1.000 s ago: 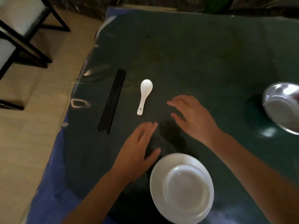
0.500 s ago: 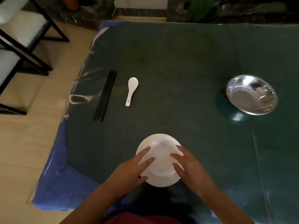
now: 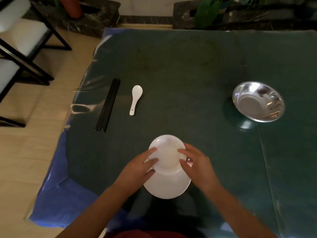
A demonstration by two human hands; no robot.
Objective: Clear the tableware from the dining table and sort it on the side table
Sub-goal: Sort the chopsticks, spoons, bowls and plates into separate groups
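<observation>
Left hand (image 3: 137, 170) and right hand (image 3: 197, 164) face each other, fingers (image 3: 151, 161) curled inward.

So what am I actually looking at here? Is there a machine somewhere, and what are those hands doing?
No machine: a person wears a camera on the head, looking down at their own hands. The left hand and right hand grip a white bowl from both sides, over a white plate. They rest on a dark green table. Also there: black chopsticks near the left edge, a white spoon beside them, and a shiny metal bowl to the right. Chairs stand on the floor at left.
</observation>
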